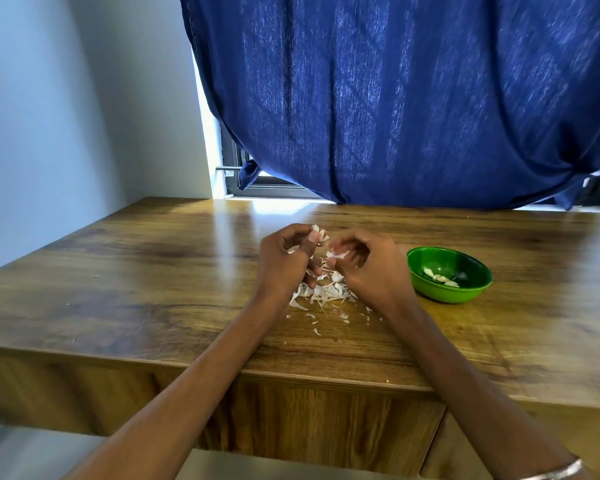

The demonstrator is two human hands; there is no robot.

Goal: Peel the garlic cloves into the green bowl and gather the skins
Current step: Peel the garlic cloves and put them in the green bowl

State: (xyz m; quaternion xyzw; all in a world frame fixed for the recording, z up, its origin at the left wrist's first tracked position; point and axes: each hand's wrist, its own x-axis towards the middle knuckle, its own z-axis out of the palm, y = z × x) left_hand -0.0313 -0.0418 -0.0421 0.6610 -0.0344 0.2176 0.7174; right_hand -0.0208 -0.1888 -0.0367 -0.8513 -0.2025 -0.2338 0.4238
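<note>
My left hand (284,261) pinches a garlic clove (319,233) with loose skin between thumb and fingertips, raised above the table. Just to its right, my right hand (368,268) has curled fingers pinching a piece of white skin (336,254). Below both hands a pile of garlic skins and cloves (323,291) lies on the wooden table (136,289), with small flakes scattered toward me. The green bowl (465,296) stands right of my right hand and holds several peeled cloves (440,277).
A blue curtain (413,98) hangs over the window behind the table's far edge. A pale wall (49,133) is at the left. The table's front edge (222,367) runs under my forearms. A bangle (555,471) sits on my right wrist.
</note>
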